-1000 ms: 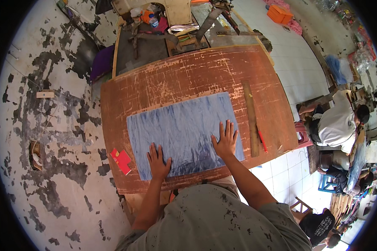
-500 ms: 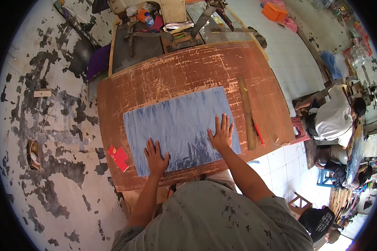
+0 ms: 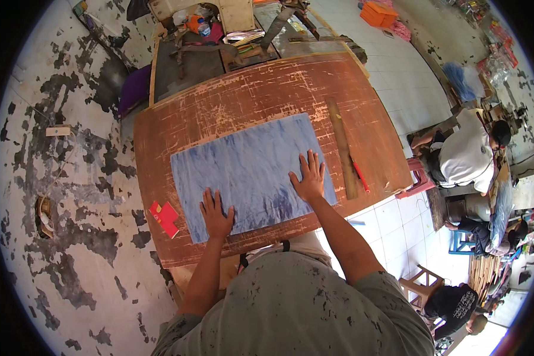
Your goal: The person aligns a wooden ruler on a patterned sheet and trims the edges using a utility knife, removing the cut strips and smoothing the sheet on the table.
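Observation:
A rectangular blue sheet [image 3: 243,166] with darker streaks lies flat on the reddish-brown tabletop [image 3: 178,118]; whether it is cloth or leather I cannot tell. My left hand [image 3: 217,218] rests palm down on its near left part, fingers spread. Toward its right edge, my right hand [image 3: 310,178] lies flat as well, with the thumb held out to the left. Neither hand grips anything. Just right of the sheet lies a long, narrow flat bar [image 3: 342,148], like a ruler. A red pen-like tool [image 3: 360,176] lies beside that bar.
Small red cards or packets [image 3: 164,218] sit on the table's left side. Beyond the tabletop, a dark work surface [image 3: 193,74] carries a bottle, papers and tools. On the right, a red stool [image 3: 415,178] stands near the table, and several people sit working farther off.
The whole view has shifted slightly, so the table appears a little higher and farther left. Both hands stay flat on the sheet in nearly the same places.

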`<action>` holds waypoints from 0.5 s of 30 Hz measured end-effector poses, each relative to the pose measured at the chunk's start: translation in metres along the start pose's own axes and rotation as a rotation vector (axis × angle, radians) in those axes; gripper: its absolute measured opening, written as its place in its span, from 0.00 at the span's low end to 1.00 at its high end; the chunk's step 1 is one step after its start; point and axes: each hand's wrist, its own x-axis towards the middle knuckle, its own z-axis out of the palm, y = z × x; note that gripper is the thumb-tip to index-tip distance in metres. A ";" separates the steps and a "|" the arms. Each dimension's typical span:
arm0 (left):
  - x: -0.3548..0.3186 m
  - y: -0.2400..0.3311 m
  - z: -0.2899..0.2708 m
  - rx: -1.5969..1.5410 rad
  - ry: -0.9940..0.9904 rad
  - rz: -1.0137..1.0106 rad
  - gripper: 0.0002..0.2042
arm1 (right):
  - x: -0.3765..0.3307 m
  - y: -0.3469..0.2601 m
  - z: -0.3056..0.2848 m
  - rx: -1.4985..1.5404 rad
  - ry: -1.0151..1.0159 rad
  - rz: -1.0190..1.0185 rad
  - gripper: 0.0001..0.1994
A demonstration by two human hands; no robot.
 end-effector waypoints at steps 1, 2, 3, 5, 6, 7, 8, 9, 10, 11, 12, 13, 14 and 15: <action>0.000 0.002 0.000 -0.005 0.000 0.007 0.40 | -0.002 0.006 -0.003 -0.006 0.005 0.005 0.37; 0.003 0.006 0.001 -0.014 0.001 0.017 0.40 | -0.003 0.026 -0.005 0.163 0.022 -0.017 0.35; 0.003 0.006 0.001 -0.013 0.007 0.010 0.40 | -0.002 0.037 -0.009 0.341 0.027 -0.054 0.33; 0.001 0.003 0.001 -0.008 0.018 -0.001 0.40 | -0.022 0.054 -0.021 -0.004 0.144 0.143 0.30; -0.002 -0.001 -0.001 -0.002 0.022 -0.010 0.40 | -0.026 0.064 -0.033 -0.016 0.280 0.166 0.30; -0.003 -0.002 -0.002 -0.001 0.024 -0.017 0.40 | -0.029 0.078 -0.046 -0.032 0.421 0.191 0.29; -0.002 0.001 -0.002 -0.012 0.031 -0.009 0.40 | -0.035 0.094 -0.055 -0.077 0.435 0.233 0.29; -0.001 0.003 -0.001 -0.022 0.041 0.000 0.40 | -0.039 0.108 -0.062 -0.121 0.452 0.273 0.30; -0.001 0.004 -0.002 -0.023 0.045 -0.003 0.40 | -0.041 0.121 -0.067 -0.120 0.453 0.268 0.30; -0.001 0.005 -0.002 -0.025 0.041 0.000 0.40 | -0.044 0.133 -0.071 -0.095 0.325 0.356 0.29; 0.000 0.006 -0.001 -0.027 0.038 0.003 0.40 | -0.045 0.142 -0.074 -0.068 0.196 0.441 0.28; 0.001 0.007 -0.002 -0.028 0.041 0.003 0.40 | -0.046 0.149 -0.075 -0.069 0.198 0.439 0.28; 0.001 0.006 -0.002 -0.011 0.026 -0.003 0.40 | -0.049 0.156 -0.076 -0.076 0.164 0.426 0.26; 0.000 0.006 -0.001 0.006 0.011 -0.009 0.40 | -0.050 0.163 -0.076 -0.083 0.129 0.414 0.24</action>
